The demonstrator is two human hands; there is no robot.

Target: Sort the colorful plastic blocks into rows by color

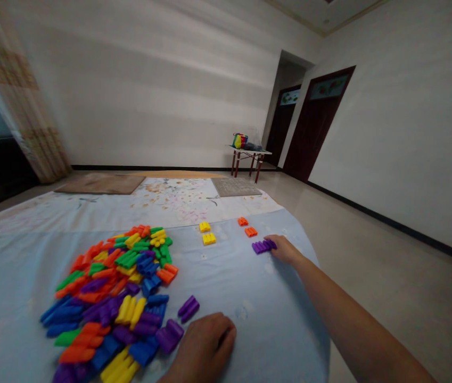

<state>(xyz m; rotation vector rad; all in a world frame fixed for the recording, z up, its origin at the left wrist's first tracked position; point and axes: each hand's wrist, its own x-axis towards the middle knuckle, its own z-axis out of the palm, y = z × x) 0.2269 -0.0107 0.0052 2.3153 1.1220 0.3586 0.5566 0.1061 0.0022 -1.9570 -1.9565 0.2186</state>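
My right hand (284,249) reaches far out over the table's right side, its fingers on a ridged purple piece (261,246). Just beyond it lie two orange pieces (251,232), and to their left two yellow pieces (209,239). My left hand (207,340) rests near the front edge with its fingers curled; whether anything is inside cannot be seen. Next to it are a purple piece (169,335) and another purple piece (188,308). A big pile of orange, green, blue, yellow and purple pieces (128,259) spreads over the left of the table.
A pale blue cloth (226,276) covers the near table, with a floral cloth (178,199) beyond. A brown board (101,184) and a grey mat (237,187) lie at the far edge. A small table (245,151) holding a colourful bag (240,141) stands by the wall.
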